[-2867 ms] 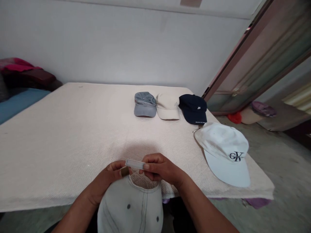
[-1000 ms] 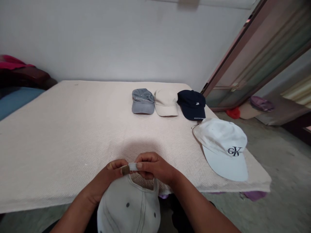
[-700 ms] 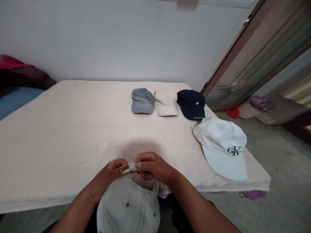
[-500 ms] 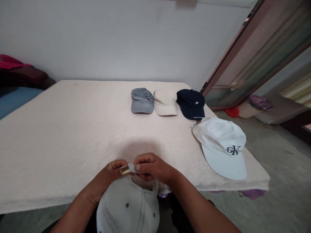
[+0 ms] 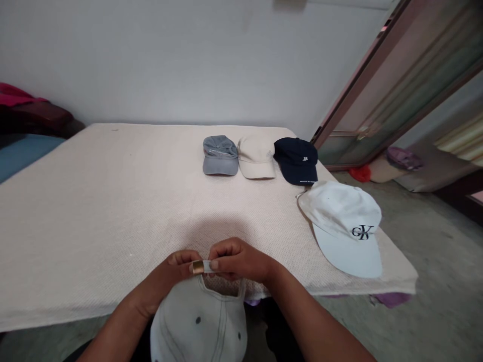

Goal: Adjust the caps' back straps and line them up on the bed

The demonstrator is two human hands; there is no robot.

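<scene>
A light grey baseball cap (image 5: 199, 322) is held at the table's near edge, its back opening facing away from me. My left hand (image 5: 177, 269) pinches the cap's back strap at the brass buckle (image 5: 198, 267). Just to the right, my right hand (image 5: 237, 259) grips the strap (image 5: 207, 266) between thumb and fingers. Both hands are closed and close together. The cap's brim is out of sight below the picture.
On the cloth-covered table (image 5: 113, 216) a grey cap (image 5: 221, 156), a beige cap (image 5: 256, 157) and a navy cap (image 5: 297, 160) sit in a row. A white cap (image 5: 343, 226) lies at the right edge. A wall (image 5: 169, 60) stands behind.
The brass buckle has shifted slightly right and down and now lies more level. Both hands keep their hold on the strap; the caps on the table have stayed put.
</scene>
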